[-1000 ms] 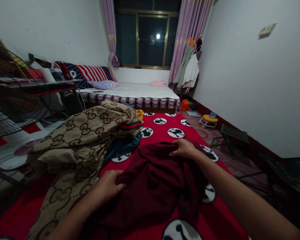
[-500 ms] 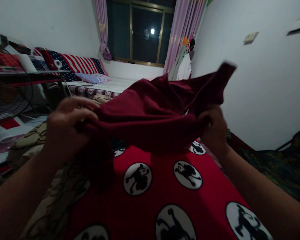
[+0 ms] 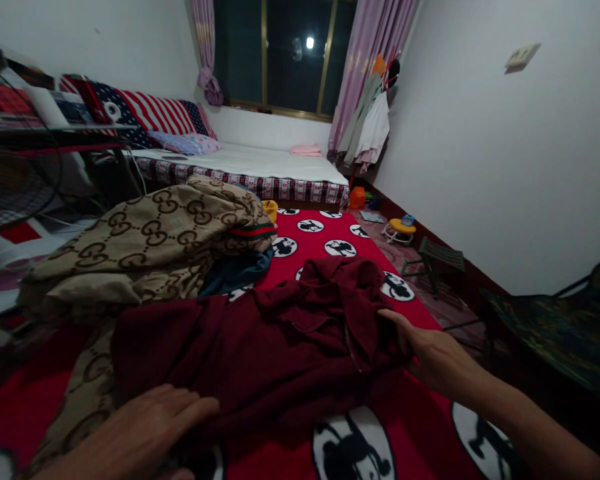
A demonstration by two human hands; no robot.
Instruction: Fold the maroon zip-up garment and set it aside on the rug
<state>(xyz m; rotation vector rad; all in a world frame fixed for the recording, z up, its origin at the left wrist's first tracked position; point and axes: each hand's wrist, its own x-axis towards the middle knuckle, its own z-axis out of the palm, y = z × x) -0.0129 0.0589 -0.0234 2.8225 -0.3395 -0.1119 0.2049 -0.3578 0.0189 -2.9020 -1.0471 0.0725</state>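
The grip of the right hand [image 3: 433, 350] seems clamped on the maroon garment [image 3: 275, 353], lower centre; the left hand [image 3: 150, 423] has fingers apart. The red blanket [image 3: 415, 433] lies beneath. This looks like spreading; flattening calls for smoothing creases.

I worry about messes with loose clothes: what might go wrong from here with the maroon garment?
Its left end overlaps the tan patterned cloth, so pulling the maroon garment might drag that cloth along. The fabric is bunched near the right hand, so pressing it down there could set creases. The zipper is exposed among the folds and might snag.
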